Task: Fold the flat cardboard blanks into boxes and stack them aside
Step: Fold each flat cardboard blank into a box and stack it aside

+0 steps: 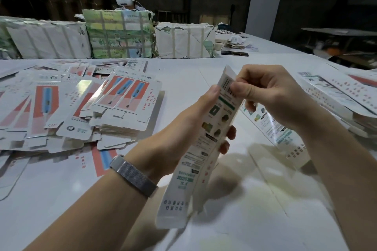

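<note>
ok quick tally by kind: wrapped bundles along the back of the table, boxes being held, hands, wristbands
Paper-wrapped strapped bundles: 3 (white, green printed, white)
Long white printed cardboard box in the hands: 1
Hands on it: 2 (left, right)
Silver mesh wristband: 1
Total: 7

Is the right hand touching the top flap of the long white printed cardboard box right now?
Touching. The head view shows the right hand pinching the upper end of the long white printed cardboard box by the barcode, while the left hand grips its middle.

Long white box (206, 140) upright, blanks (81, 108) heaped left
</note>
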`<action>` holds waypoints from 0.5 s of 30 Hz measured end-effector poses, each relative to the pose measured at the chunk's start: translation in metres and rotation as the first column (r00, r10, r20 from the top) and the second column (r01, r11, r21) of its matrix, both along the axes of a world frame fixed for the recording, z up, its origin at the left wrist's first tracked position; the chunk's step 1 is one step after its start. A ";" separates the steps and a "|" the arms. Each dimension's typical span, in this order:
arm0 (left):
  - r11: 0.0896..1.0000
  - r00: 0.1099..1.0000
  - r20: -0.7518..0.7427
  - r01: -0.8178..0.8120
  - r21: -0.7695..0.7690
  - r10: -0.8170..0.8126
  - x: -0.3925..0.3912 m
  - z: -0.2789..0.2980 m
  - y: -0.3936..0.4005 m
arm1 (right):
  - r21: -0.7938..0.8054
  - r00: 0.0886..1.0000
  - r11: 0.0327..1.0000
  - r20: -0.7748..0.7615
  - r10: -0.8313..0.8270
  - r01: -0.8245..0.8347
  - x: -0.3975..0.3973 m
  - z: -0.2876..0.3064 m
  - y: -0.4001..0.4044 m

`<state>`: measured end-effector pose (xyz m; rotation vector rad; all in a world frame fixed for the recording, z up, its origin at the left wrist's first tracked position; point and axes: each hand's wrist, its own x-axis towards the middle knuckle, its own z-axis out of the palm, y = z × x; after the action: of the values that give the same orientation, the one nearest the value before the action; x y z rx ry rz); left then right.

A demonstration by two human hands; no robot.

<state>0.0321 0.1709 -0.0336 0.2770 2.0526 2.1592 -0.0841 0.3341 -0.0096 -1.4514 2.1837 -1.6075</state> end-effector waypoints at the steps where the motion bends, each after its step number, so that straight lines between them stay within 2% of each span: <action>1: 0.999 1.000 0.007 -0.029 -0.031 0.030 0.000 -0.005 -0.004 | -0.011 1.000 1.000 0.011 0.004 -0.004 -0.001 0.000 0.001; 4: 0.995 0.996 -0.031 -0.084 -0.055 0.082 -0.003 -0.012 -0.006 | -0.041 1.000 0.999 -0.013 -0.012 0.012 -0.004 -0.001 0.000; 7: 0.986 0.981 -0.103 -0.164 0.036 0.167 -0.007 -0.019 0.001 | -0.078 0.990 0.992 -0.089 -0.108 0.101 -0.003 -0.006 -0.005; 10: 0.954 0.925 -0.235 -0.282 0.107 0.299 -0.015 -0.025 0.005 | -0.214 0.980 0.965 -0.092 -0.176 0.153 0.001 -0.011 -0.013; 13: 0.931 0.885 -0.295 -0.319 0.179 0.360 -0.018 -0.027 0.005 | -0.296 0.981 0.938 -0.014 -0.193 0.181 0.009 -0.017 -0.020; 15: 0.922 0.866 -0.328 -0.319 0.220 0.377 -0.018 -0.030 0.003 | -0.308 0.989 0.942 0.094 -0.111 0.135 0.015 -0.023 -0.026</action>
<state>0.0140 0.1740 -0.0638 0.3752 2.2723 2.6730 -0.0688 0.3083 -0.0322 -1.3144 2.0876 -2.0975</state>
